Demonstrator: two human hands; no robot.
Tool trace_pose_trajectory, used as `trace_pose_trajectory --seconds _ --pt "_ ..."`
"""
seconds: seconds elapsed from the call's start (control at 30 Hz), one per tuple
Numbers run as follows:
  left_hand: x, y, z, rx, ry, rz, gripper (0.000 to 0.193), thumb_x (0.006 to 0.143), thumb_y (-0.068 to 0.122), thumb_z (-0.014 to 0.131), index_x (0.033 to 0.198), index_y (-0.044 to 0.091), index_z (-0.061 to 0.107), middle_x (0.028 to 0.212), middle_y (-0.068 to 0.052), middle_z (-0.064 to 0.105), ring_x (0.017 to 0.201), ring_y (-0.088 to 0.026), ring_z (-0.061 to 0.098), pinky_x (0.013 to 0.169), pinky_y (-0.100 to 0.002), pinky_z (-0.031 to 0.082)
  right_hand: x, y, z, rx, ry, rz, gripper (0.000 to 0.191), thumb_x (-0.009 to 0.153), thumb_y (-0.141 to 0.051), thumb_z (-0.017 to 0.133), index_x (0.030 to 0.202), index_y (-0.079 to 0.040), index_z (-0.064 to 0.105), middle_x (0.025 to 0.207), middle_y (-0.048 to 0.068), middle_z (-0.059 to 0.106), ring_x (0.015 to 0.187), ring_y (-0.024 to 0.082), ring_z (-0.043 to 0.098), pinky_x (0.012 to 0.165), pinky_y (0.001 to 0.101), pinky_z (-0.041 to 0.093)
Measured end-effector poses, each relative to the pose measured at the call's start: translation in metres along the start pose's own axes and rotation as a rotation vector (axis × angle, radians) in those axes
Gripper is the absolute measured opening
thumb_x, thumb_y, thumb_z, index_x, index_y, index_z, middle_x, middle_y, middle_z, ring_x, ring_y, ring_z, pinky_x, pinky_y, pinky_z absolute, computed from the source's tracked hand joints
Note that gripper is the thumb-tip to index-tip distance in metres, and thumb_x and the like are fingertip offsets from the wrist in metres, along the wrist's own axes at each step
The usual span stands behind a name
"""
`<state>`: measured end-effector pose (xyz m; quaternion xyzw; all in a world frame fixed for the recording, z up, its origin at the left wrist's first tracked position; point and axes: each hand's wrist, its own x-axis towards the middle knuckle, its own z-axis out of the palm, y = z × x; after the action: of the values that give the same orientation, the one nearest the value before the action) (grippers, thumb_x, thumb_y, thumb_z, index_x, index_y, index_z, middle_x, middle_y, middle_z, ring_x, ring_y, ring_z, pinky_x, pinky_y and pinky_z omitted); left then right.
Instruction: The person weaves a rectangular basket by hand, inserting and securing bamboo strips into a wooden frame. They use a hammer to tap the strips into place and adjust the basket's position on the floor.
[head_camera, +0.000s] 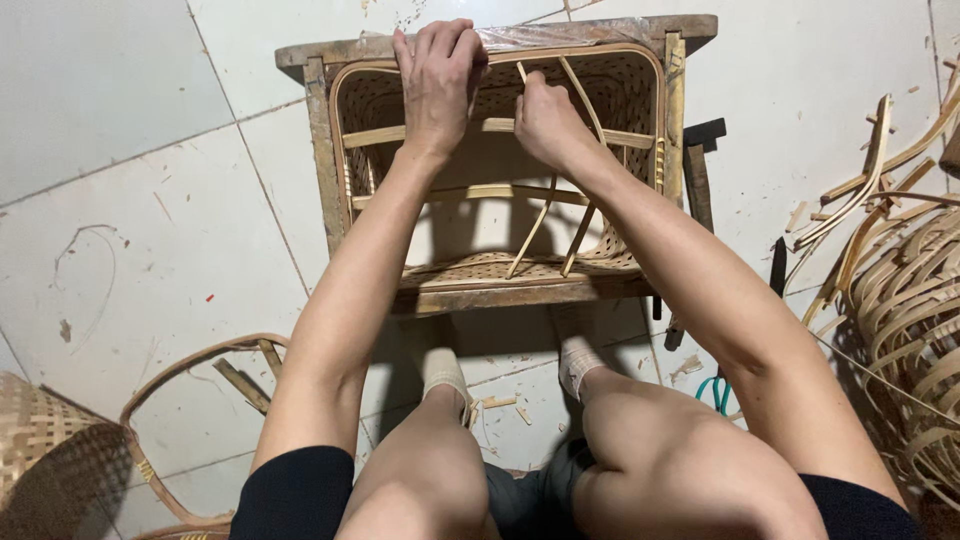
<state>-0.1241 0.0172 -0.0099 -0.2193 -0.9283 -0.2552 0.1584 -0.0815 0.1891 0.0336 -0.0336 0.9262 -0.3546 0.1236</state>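
Note:
A square woven bamboo basket (640, 110) rests on a low wooden stool (320, 170) in front of my knees. My left hand (438, 80) lies palm down over the basket's far rim, pressing it. My right hand (545, 120) is closed on a thin bamboo strip (590, 95) inside the basket, near a crossbar. Two other thin strips (530, 235) slant down toward the basket's near wall.
A pile of curved bamboo strips (905, 300) lies on the right. A bent bamboo hoop (200, 355) and a woven basket (45, 450) sit at lower left. Dark tools (700, 180) lean beside the stool. Teal-handled scissors (715, 392) lie on the tiled floor.

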Motion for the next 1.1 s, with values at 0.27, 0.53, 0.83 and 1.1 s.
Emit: trace_pose_trajectory --seconds 0.27,0.53,0.83,1.1 --pt "0.003 -0.042 -0.010 -0.068 -0.097 0.102 0.033 0.089 0.032 0.085 0.111 0.015 0.067 0.136 -0.007 0.061 0.131 -0.034 0.053 0.115 -0.069 0.021 -0.011 -0.013 -0.023 -0.284 -0.182 0.070 0.028 0.112 -0.019 0.045 0.119 0.007 0.051 0.095 0.033 0.070 0.087 0.045 0.071 0.077 0.0570 0.057" --pt "-0.011 -0.064 -0.023 -0.064 -0.074 0.128 0.031 0.090 0.030 0.086 0.112 0.019 0.068 0.136 -0.003 0.063 0.129 -0.028 0.059 0.121 -0.066 0.024 0.039 -0.017 -0.008 -0.606 0.395 -0.626 0.068 0.101 -0.044 0.069 0.143 0.006 0.052 0.126 0.020 0.060 0.115 0.031 0.057 0.101 0.0445 0.048" --pt "-0.012 -0.043 -0.034 -0.077 0.008 0.097 0.023 0.092 0.016 0.088 0.102 0.016 0.066 0.131 -0.003 0.067 0.124 -0.026 0.061 0.119 -0.060 0.031 0.037 -0.017 -0.008 -0.567 0.360 -0.587 0.054 0.096 -0.035 0.078 0.132 0.000 0.060 0.113 0.014 0.065 0.103 0.028 0.060 0.089 0.0420 0.050" --pt "-0.014 -0.048 -0.036 -0.062 -0.032 0.105 0.038 0.079 0.009 0.085 0.113 0.011 0.068 0.131 -0.007 0.067 0.120 -0.031 0.062 0.115 -0.056 0.035 0.032 -0.032 -0.010 -0.457 0.336 -0.466 0.041 0.096 -0.028 0.080 0.125 -0.004 0.063 0.111 0.014 0.065 0.105 0.032 0.060 0.091 0.0466 0.049"
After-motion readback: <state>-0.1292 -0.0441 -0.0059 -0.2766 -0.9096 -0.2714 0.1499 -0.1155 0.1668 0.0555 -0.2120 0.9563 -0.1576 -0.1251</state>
